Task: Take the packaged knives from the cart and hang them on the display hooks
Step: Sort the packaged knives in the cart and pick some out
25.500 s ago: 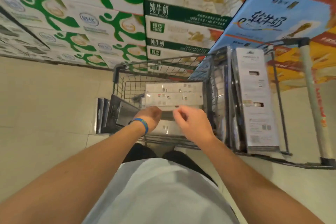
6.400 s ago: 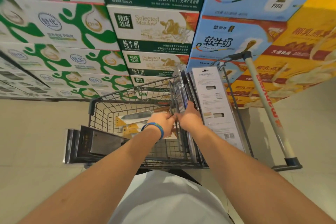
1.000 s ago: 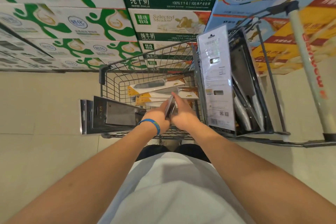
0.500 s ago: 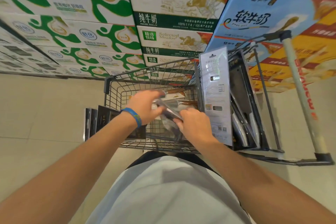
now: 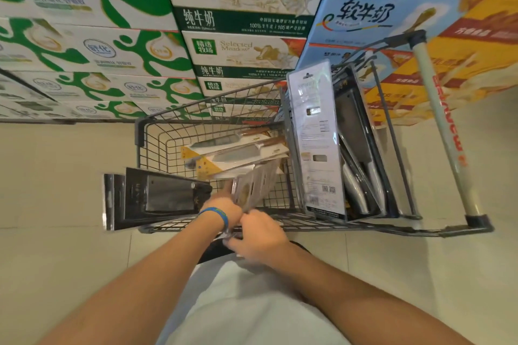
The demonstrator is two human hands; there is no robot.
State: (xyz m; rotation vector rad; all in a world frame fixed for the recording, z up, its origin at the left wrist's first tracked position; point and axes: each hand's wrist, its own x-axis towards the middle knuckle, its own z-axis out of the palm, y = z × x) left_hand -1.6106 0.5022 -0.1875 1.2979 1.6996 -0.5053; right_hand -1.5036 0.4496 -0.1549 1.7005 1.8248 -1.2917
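A wire shopping cart stands in front of me on the tiled floor. Both hands hold a small stack of clear-packaged knives at the cart's near edge. My left hand, with a blue wristband, grips the stack's left side; my right hand grips its near end. Yellow-carded knives with wooden handles lie in the basket. Black boxed cleavers lean at the cart's left end. Tall blister-packed knives stand in the section on the right. No display hooks are in view.
Stacked milk cartons form a wall right behind the cart. The cart's white handle bar runs along the right side. Beige floor tiles lie open to the left and right.
The stack of clear packs has come toward me, from over the basket to the cart's near edge. Both hands have dropped lower and closer to my body, still holding it.
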